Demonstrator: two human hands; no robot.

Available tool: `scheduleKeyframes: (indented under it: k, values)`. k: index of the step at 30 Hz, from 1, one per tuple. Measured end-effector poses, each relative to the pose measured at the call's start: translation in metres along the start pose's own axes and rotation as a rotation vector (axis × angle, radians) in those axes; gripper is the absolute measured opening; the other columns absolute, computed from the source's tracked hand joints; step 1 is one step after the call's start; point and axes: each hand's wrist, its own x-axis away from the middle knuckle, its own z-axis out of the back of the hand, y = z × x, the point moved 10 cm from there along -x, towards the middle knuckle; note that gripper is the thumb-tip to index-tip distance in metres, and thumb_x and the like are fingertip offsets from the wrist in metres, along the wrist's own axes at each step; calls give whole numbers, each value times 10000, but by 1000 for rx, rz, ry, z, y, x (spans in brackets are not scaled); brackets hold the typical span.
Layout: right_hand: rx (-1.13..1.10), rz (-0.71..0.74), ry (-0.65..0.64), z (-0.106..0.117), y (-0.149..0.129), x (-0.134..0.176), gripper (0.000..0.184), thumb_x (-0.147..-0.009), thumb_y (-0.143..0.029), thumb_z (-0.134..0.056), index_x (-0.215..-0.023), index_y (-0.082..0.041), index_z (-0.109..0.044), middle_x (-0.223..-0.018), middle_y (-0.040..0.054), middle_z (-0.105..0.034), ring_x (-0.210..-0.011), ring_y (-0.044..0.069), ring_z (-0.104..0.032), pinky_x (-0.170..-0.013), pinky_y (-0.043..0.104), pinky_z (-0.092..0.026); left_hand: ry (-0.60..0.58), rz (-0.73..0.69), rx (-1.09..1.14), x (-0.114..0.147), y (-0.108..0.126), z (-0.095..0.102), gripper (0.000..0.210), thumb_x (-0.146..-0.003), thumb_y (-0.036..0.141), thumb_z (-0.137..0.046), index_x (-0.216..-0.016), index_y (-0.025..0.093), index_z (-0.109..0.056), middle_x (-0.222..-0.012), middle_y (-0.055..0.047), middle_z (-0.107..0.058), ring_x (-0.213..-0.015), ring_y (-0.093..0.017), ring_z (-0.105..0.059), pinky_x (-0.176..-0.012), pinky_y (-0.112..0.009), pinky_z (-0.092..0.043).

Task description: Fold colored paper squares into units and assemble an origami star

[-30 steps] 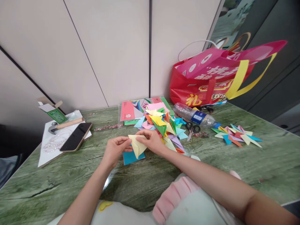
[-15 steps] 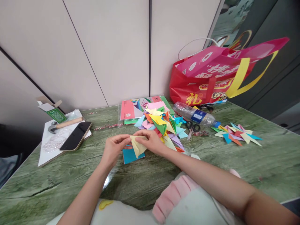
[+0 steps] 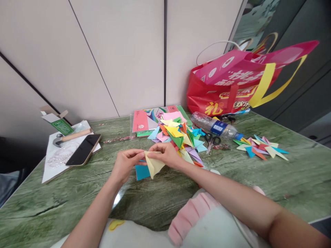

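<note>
Your left hand [image 3: 125,163] has its grip pinched on the upper left corner of a folded pale yellow paper [image 3: 155,166], and your right hand [image 3: 168,155] has its grip clamped along the top of it. You hold the piece partly over blue paper [image 3: 141,173] on the green desk [image 3: 98,196], just in front of a heap of folded paper pieces [image 3: 175,132]. To the right of that heap lie scissors [image 3: 212,140] and a plastic bottle [image 3: 218,127]; well to your left are a smartphone [image 3: 84,150] and a claw hammer [image 3: 74,135].
</note>
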Motion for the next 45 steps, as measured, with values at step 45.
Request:
scheduleKeyframes:
  k: [45]
  values:
    - [55,110,48,3,-4,0,204,-705,-276,-590,-855,-140,-615,-813,42,-648,-733,143,-593,-653,255,-465,137,-27,-83,-1,-3,6,215,-583,307,-702,-702,128,-705,-641,-43,-685,-558,-148,-597,-500,-257,-523]
